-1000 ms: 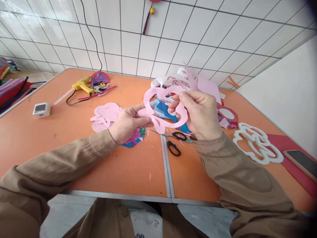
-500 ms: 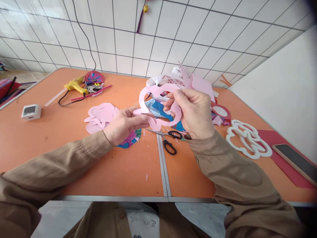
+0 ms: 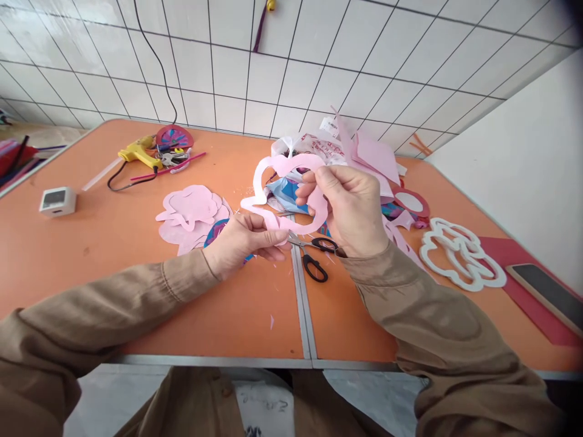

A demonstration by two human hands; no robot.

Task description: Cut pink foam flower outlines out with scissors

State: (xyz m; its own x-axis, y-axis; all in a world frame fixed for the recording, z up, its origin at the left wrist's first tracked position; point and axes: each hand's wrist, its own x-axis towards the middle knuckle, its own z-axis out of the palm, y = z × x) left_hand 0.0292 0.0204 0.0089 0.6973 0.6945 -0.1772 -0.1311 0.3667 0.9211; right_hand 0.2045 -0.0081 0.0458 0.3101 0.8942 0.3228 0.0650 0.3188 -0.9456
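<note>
A pink outline cutout (image 3: pixel 261 182) with an open middle is held up over the table between both hands. My left hand (image 3: pixel 243 243) pinches its lower edge between thumb and fingers. At its upper right, my right hand (image 3: pixel 357 209) grips the pink band with thumb and forefinger. Black-handled scissors (image 3: pixel 314 268) lie open on the table just below, their blades partly behind my left hand. Several pink cut shapes (image 3: pixel 194 206) are piled to the left of my left hand. Part of a blue and purple round piece shows behind that hand.
On the left are a yellow glue gun (image 3: pixel 139 152) with its cord and a white cube device (image 3: pixel 57 201). Plastic bags and pink sheets (image 3: pixel 376 155) lie at the back. White cloud-shaped frames (image 3: pixel 460 258), red sheets and a phone (image 3: pixel 546 291) are on the right.
My left hand has shifted down and right along the cutout's lower edge. The cutout has tilted slightly, and my right hand has moved a little left with it.
</note>
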